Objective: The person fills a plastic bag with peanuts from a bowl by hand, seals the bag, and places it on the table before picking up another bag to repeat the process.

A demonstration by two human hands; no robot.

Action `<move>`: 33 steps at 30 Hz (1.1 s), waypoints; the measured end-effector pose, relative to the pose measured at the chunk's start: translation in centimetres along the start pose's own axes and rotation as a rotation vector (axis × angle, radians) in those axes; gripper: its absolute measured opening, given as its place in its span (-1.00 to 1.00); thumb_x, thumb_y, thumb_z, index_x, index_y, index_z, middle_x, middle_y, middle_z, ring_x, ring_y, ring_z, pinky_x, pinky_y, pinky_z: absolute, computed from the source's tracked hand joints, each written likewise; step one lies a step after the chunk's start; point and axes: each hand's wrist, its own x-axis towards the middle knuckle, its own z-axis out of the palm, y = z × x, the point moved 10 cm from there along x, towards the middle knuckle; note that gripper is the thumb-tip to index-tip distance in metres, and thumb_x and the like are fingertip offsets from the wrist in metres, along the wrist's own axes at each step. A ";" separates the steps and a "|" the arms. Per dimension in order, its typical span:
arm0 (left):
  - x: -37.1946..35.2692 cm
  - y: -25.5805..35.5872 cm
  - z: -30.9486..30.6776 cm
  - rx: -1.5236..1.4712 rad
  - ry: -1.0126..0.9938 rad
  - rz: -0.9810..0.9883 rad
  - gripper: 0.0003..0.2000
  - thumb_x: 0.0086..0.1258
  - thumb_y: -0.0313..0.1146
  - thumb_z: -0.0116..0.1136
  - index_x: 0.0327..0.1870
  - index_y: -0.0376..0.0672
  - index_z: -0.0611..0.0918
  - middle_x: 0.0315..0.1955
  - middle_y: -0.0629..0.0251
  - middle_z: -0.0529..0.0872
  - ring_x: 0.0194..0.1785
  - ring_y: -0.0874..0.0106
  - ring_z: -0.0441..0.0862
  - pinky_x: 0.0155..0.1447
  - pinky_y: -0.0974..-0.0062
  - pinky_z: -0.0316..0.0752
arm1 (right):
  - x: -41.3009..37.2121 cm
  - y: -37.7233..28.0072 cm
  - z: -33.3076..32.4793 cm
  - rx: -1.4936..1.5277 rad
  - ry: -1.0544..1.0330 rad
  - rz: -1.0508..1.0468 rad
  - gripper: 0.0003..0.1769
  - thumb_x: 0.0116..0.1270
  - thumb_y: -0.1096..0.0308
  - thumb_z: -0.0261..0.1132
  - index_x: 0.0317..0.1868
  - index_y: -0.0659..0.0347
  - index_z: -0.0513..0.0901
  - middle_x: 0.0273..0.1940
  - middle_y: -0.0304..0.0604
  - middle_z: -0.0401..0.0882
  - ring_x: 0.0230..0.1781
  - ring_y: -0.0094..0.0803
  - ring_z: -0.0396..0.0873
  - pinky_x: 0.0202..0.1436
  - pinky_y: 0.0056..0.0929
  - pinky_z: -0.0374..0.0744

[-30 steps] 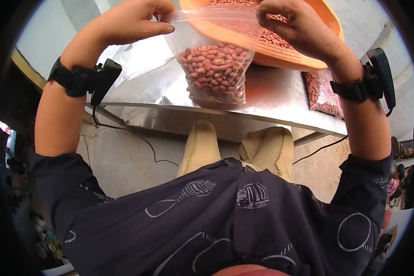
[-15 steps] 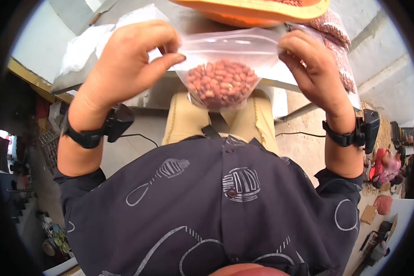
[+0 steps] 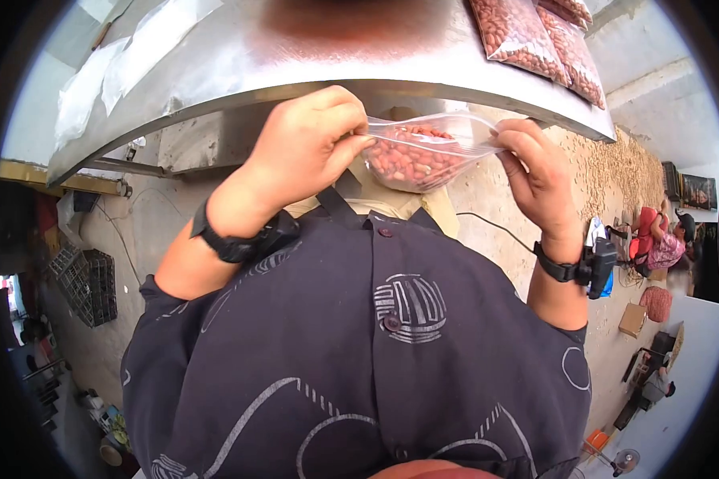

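A clear zip-top plastic bag (image 3: pixel 419 164) of reddish peanuts hangs in front of my lap, just off the near edge of the steel table (image 3: pixel 240 60). My left hand (image 3: pixel 315 140) pinches the left end of its zip strip between thumb and fingers. At the opposite end, my right hand (image 3: pixel 535 172) grips the other top corner, also closed. The strip is stretched between both hands, with the lips looking parted in the middle. The nuts rest in the bottom of the bag.
Filled peanut bags (image 3: pixel 527 44) lie at the table's right end. White plastic sheets (image 3: pixel 124 60) are at its left. A black crate (image 3: pixel 88 283) stands on the floor at left. Loose peanuts (image 3: pixel 615 168) cover floor at right, near another person (image 3: pixel 663 243).
Both hands and the peanut bag have come lower and closer to my body, and the bag is tipped so its mouth shows. The orange basin has left the view.
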 end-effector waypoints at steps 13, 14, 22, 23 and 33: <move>-1.6 -8.6 5.2 -0.927 0.224 -0.556 -0.60 0.31 -0.53 0.37 0.17 -0.31 0.60 -0.18 0.34 0.69 -0.20 0.61 0.62 -0.05 0.62 0.57 | -1.4 7.6 4.1 0.478 0.198 0.196 -0.85 0.40 0.61 0.22 -0.06 0.31 0.61 -0.03 -0.09 0.68 -0.03 -0.36 0.63 0.02 -0.45 0.57; -1.8 -8.8 5.8 -1.015 0.209 -0.597 -0.59 0.32 -0.52 0.36 0.19 -0.32 0.59 -0.13 0.32 0.70 -0.16 0.59 0.63 -0.01 0.60 0.58 | -1.5 7.9 4.2 0.532 0.210 0.210 -0.85 0.42 0.61 0.21 -0.04 0.32 0.61 -0.01 -0.09 0.67 -0.01 -0.37 0.62 0.05 -0.45 0.56; -2.6 -10.3 7.7 -1.231 0.113 -0.627 -0.73 0.47 -0.42 0.24 0.11 -0.32 0.66 -0.21 0.27 0.74 -0.17 0.54 0.67 0.01 0.55 0.59 | -1.7 8.9 4.8 0.663 0.239 0.185 -0.83 0.45 0.62 0.18 0.01 0.36 0.59 0.05 -0.05 0.63 0.09 -0.34 0.60 0.21 -0.39 0.52; -2.7 -10.4 7.9 -1.250 0.104 -0.627 -0.73 0.48 -0.42 0.23 0.11 -0.33 0.66 -0.22 0.28 0.74 -0.18 0.54 0.67 0.01 0.55 0.59 | -1.9 9.1 4.8 0.671 0.247 0.184 -0.82 0.45 0.62 0.18 0.02 0.36 0.59 0.05 -0.05 0.63 0.09 -0.33 0.60 0.22 -0.38 0.52; -3.2 -11.0 8.2 -1.200 0.164 -0.686 -0.82 0.47 -0.50 0.22 0.02 -0.31 0.70 -0.21 0.30 0.75 -0.19 0.54 0.67 -0.03 0.56 0.59 | -4.0 10.9 5.4 0.914 0.449 0.405 -0.72 0.41 0.59 0.29 0.11 0.36 0.58 0.00 -0.04 0.69 0.01 -0.39 0.65 0.12 -0.45 0.57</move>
